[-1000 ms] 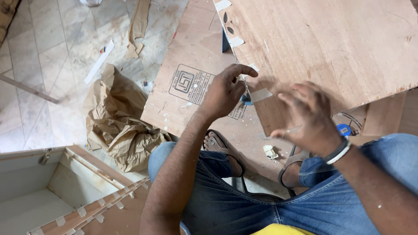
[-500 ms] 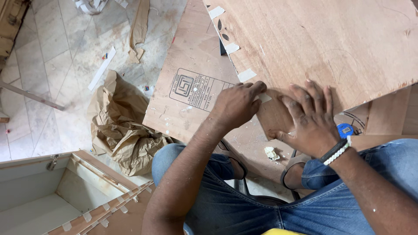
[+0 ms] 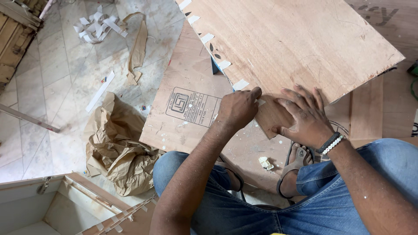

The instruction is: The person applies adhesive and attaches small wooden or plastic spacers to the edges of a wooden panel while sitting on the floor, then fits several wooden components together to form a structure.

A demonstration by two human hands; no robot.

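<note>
We note a large plywood panel (image 3: pixel 287 43) lying tilted across the upper right, over a second plywood sheet (image 3: pixel 187 113) that bears a printed stamp. Its near corner points toward the knees. A crumpled brown paper heap (image 3: pixel 117 152) sits on the tiled floor (image 3: pixel 56 65) to the left. Our right hand (image 3: pixel 307 117) lies flat on that corner, fingers spread, pressing down. Our left hand (image 3: pixel 237 109) is curled at the panel's edge, fingertips pinched on a small strip of tape (image 3: pixel 261 102) there.
</note>
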